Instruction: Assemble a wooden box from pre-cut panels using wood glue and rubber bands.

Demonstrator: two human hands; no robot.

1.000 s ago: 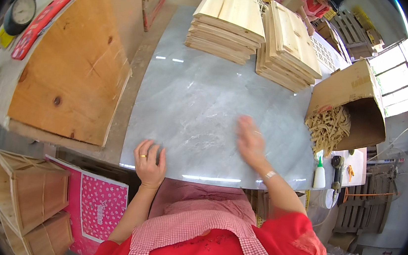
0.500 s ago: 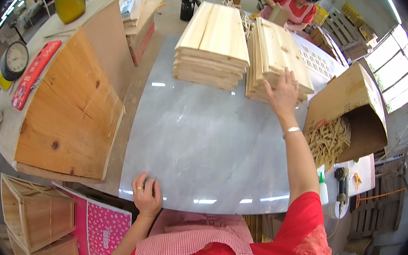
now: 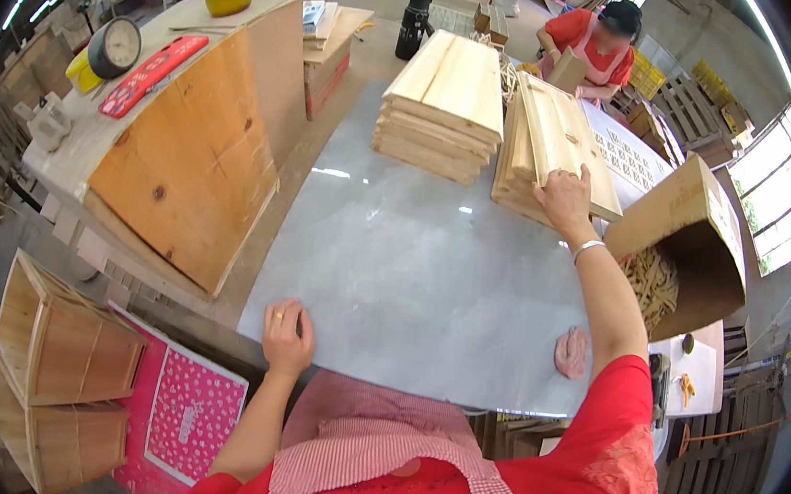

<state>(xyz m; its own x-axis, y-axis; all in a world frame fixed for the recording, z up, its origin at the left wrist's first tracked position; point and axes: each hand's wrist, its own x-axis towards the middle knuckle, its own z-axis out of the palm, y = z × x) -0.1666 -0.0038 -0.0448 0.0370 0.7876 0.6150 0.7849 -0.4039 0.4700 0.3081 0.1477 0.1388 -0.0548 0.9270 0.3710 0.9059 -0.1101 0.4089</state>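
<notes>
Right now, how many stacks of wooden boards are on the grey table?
2: the left stack, and the right stack beside it, touched by the right hand. Behind them, a low one could be hidden.

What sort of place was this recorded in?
Probably a woodworking workshop: stacked wooden panels lie on the grey worktable, wooden boxes stand at lower left, and an aproned co-worker is beyond the table.
</notes>
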